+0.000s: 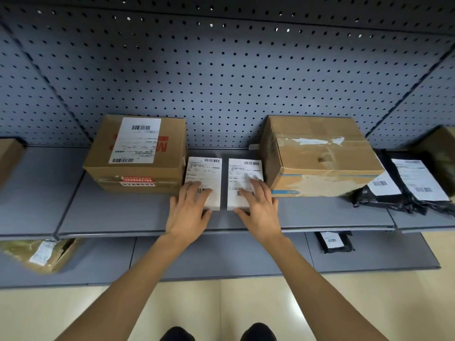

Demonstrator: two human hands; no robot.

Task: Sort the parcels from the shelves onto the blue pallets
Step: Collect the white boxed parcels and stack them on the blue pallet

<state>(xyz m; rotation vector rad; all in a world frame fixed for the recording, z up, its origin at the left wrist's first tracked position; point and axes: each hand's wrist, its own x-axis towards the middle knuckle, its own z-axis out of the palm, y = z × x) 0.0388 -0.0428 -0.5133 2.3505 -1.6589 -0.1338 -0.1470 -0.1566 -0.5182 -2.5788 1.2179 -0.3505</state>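
Two small white parcels, shelf: left hand [188, 212] and right hand [258, 207] apparently clamp one each [205, 175] [243, 178], fingers spread on top, thumbs at the front edge; best lifted level.

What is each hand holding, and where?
Left hand grips the left white parcel at its near end; right hand likewise the right white parcel.
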